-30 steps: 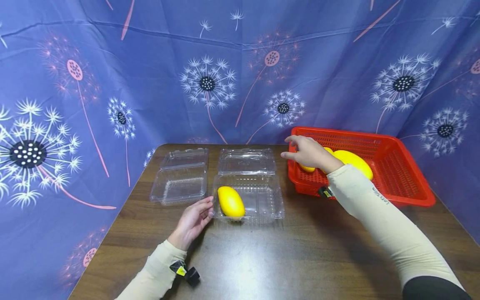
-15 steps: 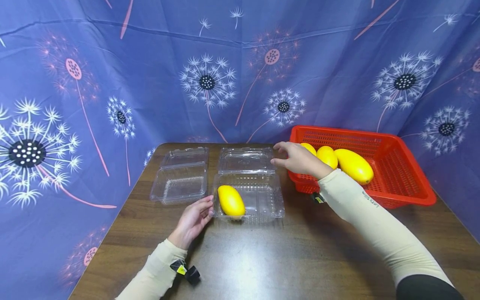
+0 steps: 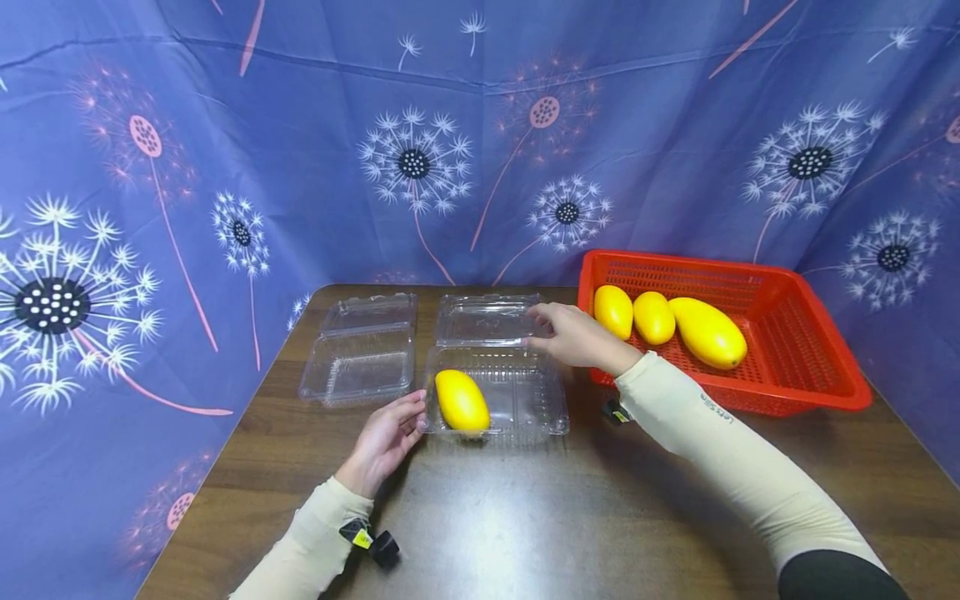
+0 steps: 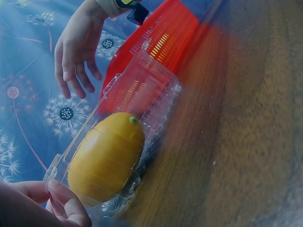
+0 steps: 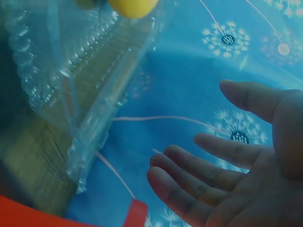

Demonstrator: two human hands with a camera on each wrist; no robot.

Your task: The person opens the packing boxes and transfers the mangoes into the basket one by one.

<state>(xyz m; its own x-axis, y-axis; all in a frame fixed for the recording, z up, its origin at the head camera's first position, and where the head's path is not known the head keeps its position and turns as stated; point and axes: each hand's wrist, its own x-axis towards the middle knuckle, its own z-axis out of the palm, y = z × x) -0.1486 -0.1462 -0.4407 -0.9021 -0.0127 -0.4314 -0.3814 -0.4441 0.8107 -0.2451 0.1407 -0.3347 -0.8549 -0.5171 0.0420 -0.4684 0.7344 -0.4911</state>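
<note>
A clear plastic clamshell container lies with its lid folded back on the table, a yellow mango in the left part of its base. My left hand pinches the container's front left edge between thumb and fingers, as the left wrist view also shows. My right hand holds nothing; its fingers are spread and it hovers over the right side of the container near the lid hinge. In the right wrist view the right hand has thumb and fingers apart, facing the container.
A red plastic basket at the back right holds a mango, a middle mango and a larger mango. Another clear clamshell lies opened at the left. A blue dandelion-print curtain hangs behind the wooden table.
My right hand has moved left and slightly down, away from the basket to over the clamshell, uncovering the mangoes. My left hand stays at the container's edge.
</note>
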